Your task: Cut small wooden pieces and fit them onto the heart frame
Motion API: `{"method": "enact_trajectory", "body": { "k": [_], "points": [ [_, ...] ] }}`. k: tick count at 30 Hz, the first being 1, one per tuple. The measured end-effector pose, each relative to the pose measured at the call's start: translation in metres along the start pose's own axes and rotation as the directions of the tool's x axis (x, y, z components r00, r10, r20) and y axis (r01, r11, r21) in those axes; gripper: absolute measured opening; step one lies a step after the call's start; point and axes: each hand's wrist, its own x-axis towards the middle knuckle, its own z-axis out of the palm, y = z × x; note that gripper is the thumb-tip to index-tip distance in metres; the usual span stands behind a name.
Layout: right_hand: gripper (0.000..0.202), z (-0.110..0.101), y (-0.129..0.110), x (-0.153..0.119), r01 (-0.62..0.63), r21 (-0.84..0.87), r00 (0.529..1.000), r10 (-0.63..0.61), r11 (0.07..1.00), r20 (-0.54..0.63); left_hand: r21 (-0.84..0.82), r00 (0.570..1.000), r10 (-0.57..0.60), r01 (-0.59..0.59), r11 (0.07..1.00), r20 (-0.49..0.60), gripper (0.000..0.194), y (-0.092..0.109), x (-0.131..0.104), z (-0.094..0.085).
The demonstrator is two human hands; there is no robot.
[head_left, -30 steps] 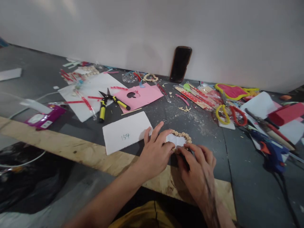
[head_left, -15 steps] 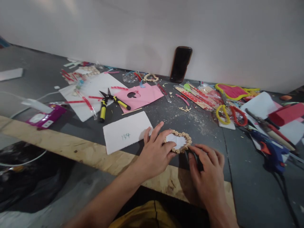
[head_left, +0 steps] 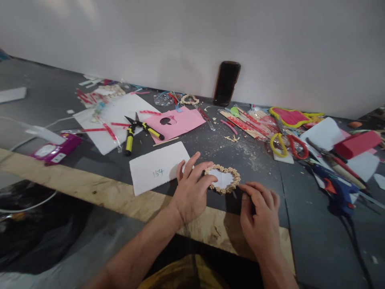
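A small rounded ornament (head_left: 236, 180) has a rim of tiny tan wooden pieces around a white paper middle. My left hand (head_left: 192, 190) grips its left edge between thumb and index finger, the other fingers spread. Just off its right edge, my right hand (head_left: 261, 208) has thumb and index finger pinched together; whatever may be between them is too small to make out. A white card (head_left: 159, 166) with "154" written on it lies beside my left fingers.
Yellow-and-black pliers (head_left: 130, 138) lie left of pink paper (head_left: 189, 122) with a cut-out. A phone (head_left: 227, 82) leans on the wall. To the right are scissors (head_left: 280, 146), a blue glue gun (head_left: 341, 192) and red rolled sheet (head_left: 357, 144). A purple device (head_left: 58, 150) sits left.
My right fingertips have drawn slightly away from the ornament's right edge and pinched together. My left hand keeps its hold. The whole view has shifted a little.
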Motion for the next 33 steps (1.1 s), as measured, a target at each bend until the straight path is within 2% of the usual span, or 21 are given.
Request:
{"method": "enact_trajectory", "body": {
  "k": [4,8,12,16,20,23,25,27,31,33],
  "points": [
    [0.018,-0.001,-0.005,0.000,0.046,0.013,0.999,-0.046,0.999,-0.007,-0.011,0.998,-0.031,0.031,0.999,-0.056,0.034,-0.002,-0.001,-0.003],
    [0.024,-0.001,-0.007,0.000,0.087,0.039,0.996,-0.088,0.995,0.016,-0.009,0.998,-0.024,0.023,1.000,-0.056,0.033,-0.003,-0.001,-0.003],
    [0.026,-0.002,-0.007,-0.001,0.073,0.076,0.997,-0.075,0.994,0.022,0.000,0.998,-0.012,0.012,1.000,-0.060,0.033,-0.001,-0.002,-0.003],
    [0.027,-0.011,-0.004,-0.001,0.093,0.086,0.991,-0.100,0.992,0.085,0.056,0.998,0.007,-0.004,0.998,-0.059,0.034,0.000,0.000,-0.014],
    [0.026,-0.029,0.007,0.011,0.133,0.038,0.976,-0.137,0.990,0.167,0.137,0.998,0.056,-0.052,0.989,-0.021,0.035,-0.006,0.015,-0.031],
    [0.025,-0.043,0.017,0.030,0.179,0.006,0.969,-0.177,0.984,0.172,0.194,0.988,0.151,-0.156,0.969,0.038,0.034,-0.014,0.037,-0.036],
    [0.026,-0.049,0.025,0.045,0.200,0.023,0.962,-0.201,0.979,0.187,0.211,0.970,0.232,-0.243,0.947,0.076,0.036,-0.017,0.051,-0.034],
    [0.026,-0.050,0.031,0.058,0.168,0.017,0.972,-0.169,0.986,0.163,0.207,0.953,0.291,-0.304,0.930,0.090,0.037,-0.019,0.061,-0.029],
    [0.023,-0.035,0.040,0.071,0.005,0.024,0.996,-0.007,1.000,0.085,0.196,0.953,0.292,-0.301,0.933,0.077,0.042,-0.023,0.063,-0.014],
    [0.022,-0.023,0.043,0.071,-0.009,0.049,0.998,0.005,0.999,0.069,0.182,0.955,0.276,-0.292,0.939,0.106,0.044,-0.027,0.059,-0.009]
  ]
}}
